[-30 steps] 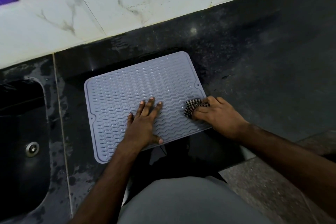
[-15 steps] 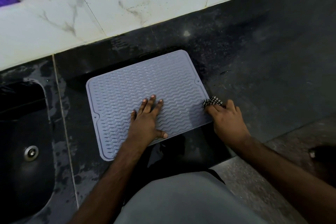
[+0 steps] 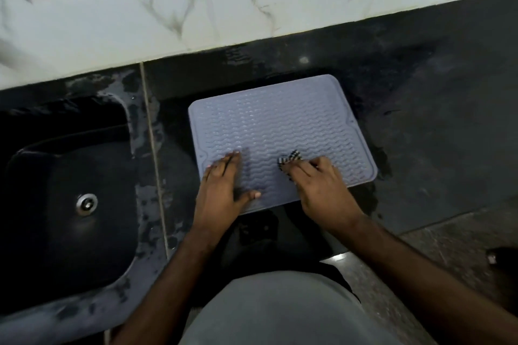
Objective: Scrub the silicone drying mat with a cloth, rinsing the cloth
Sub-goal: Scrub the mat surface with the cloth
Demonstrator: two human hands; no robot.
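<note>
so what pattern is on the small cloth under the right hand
Black-and-white check on the small cloth, seen in the head view.

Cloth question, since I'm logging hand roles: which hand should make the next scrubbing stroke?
Right. The right hand already grips the checkered cloth on the silicone mat, while the left hand lies flat, holding the mat down.

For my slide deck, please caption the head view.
Left hand flat on mat; right hand scrubs with cloth.
</note>
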